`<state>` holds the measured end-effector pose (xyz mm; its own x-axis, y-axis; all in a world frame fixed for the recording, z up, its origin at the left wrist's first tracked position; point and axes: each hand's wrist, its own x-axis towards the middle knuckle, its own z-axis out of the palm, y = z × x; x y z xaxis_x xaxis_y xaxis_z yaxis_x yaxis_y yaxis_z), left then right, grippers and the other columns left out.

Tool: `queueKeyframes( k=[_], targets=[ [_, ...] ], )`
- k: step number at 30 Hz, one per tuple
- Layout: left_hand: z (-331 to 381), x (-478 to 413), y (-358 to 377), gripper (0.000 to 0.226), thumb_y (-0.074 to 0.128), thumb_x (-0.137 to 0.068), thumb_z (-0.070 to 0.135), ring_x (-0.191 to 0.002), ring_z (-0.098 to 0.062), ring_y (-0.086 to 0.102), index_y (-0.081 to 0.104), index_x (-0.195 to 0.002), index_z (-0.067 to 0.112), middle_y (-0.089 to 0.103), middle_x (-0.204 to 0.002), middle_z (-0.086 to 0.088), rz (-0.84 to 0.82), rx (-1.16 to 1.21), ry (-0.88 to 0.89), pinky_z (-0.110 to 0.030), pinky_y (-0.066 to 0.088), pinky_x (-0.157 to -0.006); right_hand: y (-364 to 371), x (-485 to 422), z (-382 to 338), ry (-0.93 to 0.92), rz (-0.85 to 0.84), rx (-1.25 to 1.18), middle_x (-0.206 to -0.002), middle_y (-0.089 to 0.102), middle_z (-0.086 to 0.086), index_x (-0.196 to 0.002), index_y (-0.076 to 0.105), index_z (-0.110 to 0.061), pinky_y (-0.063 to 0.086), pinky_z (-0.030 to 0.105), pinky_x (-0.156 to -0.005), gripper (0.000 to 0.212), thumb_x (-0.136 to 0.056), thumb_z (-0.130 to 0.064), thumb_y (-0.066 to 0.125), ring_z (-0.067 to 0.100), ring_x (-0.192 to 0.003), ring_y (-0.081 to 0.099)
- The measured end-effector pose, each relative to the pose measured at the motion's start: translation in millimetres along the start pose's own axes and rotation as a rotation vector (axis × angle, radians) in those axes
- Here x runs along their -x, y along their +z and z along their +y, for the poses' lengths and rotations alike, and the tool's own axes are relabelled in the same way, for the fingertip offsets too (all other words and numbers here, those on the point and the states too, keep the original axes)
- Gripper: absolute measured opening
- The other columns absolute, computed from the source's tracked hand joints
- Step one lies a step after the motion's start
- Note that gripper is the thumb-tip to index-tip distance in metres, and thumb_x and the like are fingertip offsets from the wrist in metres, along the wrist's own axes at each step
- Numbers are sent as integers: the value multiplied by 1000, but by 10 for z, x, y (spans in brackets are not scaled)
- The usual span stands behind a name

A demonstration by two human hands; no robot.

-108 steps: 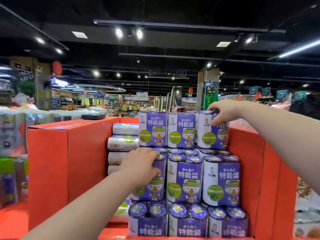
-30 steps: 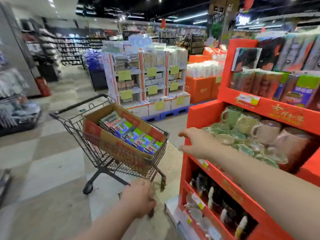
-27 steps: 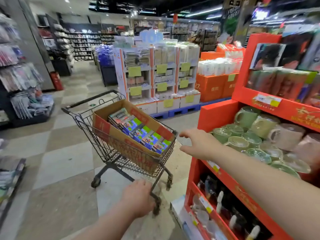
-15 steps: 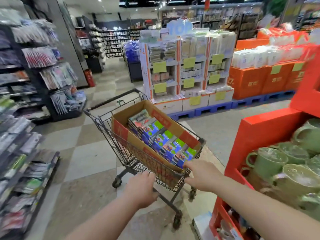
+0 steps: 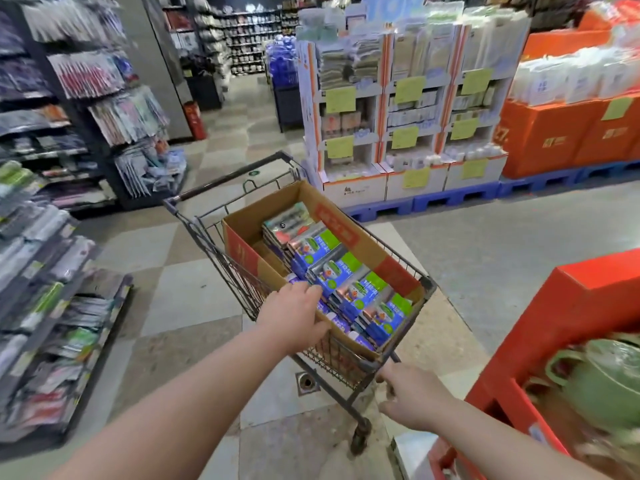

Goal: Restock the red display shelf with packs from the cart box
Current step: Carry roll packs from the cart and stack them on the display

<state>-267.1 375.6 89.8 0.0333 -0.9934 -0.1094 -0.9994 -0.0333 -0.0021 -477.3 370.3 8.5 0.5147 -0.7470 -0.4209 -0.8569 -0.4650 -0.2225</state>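
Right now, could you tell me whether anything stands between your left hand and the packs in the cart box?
Nothing visible does. The left hand is over the near wall of the open-topped box, its fingers at the packs. The right hand is lower, beside the cart.
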Motion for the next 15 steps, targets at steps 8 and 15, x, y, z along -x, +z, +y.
queueKeyframes(
  k=[8, 15],
  targets=[
    [-406, -643, 219, 49, 49, -89, 47, -117, -24, 48, 43, -128, 19, 50, -121, -2, -47, 8, 92, -39, 44, -92, -75, -561, -10, 115, 16, -73, -121, 57, 1, -117, 54, -24, 44, 31, -89, 35, -84, -38, 53, 24, -116, 53],
    [-1045, -1256, 482, 54, 48, -89, 51, -123, -23, 46, 41, -133, 20, 49, -130, -1, -163, -34, 206, -39, 42, -96, -370, -1300, -138, 290, 82, -161, -130, 55, -1, -129, 49, -29, 46, 32, -91, 44, -87, -40, 52, 23, -120, 53]
  ],
)
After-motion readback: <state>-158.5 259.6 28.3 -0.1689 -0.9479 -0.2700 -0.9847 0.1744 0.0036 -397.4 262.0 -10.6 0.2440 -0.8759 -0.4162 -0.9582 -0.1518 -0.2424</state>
